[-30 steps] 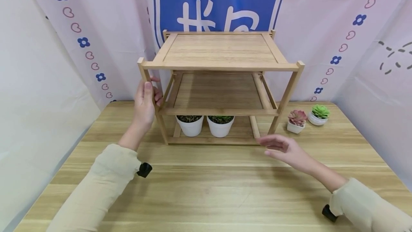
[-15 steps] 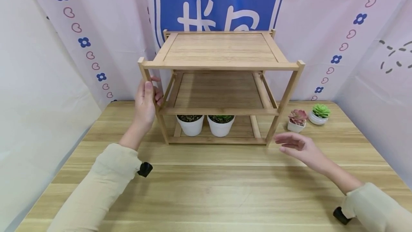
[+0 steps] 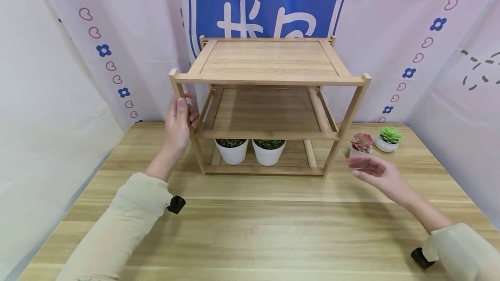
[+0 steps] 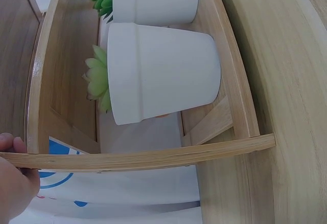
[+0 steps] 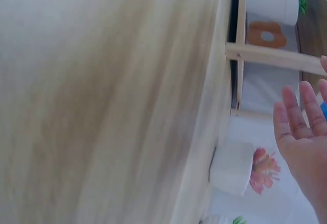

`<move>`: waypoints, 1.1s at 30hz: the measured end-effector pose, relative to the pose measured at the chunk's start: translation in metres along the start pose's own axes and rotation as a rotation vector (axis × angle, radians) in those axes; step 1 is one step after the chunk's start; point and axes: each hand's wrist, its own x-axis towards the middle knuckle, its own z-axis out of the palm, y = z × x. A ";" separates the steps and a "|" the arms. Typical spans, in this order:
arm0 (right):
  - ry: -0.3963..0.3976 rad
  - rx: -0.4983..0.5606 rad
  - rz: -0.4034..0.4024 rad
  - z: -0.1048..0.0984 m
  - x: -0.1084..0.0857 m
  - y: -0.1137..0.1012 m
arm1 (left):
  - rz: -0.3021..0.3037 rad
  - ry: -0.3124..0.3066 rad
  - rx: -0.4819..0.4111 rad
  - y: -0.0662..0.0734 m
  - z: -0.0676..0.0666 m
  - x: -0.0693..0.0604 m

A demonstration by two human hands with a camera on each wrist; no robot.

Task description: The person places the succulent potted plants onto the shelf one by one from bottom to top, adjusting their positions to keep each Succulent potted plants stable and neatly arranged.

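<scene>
A three-tier wooden shelf (image 3: 269, 79) stands on the table, and my left hand (image 3: 177, 127) grips its front left post. In the left wrist view, part of that hand (image 4: 18, 183) shows at the post's lower left. Two white pots (image 3: 233, 153) with succulents sit side by side on the bottom tier. My right hand (image 3: 380, 177) hovers right of the shelf with loosely bent fingers and holds nothing. Just behind it stands a pink succulent (image 3: 362, 141) in a small white pot, partly covered by the fingers in the head view. That pot (image 5: 231, 169) shows whole in the right wrist view.
A green succulent (image 3: 389, 134) in a round white pot stands at the table's back right. The wooden table (image 3: 250, 229) stretches in front of the shelf. Behind it hangs a printed curtain (image 3: 269, 3) with a blue panel.
My right hand has moved right, from the shelf's front right corner to in front of the pink succulent. My left hand keeps its grip on the post.
</scene>
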 end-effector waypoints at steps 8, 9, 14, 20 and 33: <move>0.046 0.015 -0.015 -0.014 -0.002 0.004 | -0.002 0.005 0.004 -0.001 0.000 0.000; 0.051 0.005 -0.011 -0.016 -0.002 0.004 | -0.001 0.007 0.004 -0.001 0.000 0.000; 0.077 -0.063 0.017 -0.025 -0.005 0.007 | 0.001 0.010 0.004 -0.001 0.000 0.000; 0.112 -0.064 0.023 -0.037 -0.006 0.011 | 0.005 0.009 0.004 -0.001 0.000 0.000; 0.168 -0.067 0.046 -0.056 -0.007 0.025 | 0.006 0.012 0.004 -0.001 0.000 0.000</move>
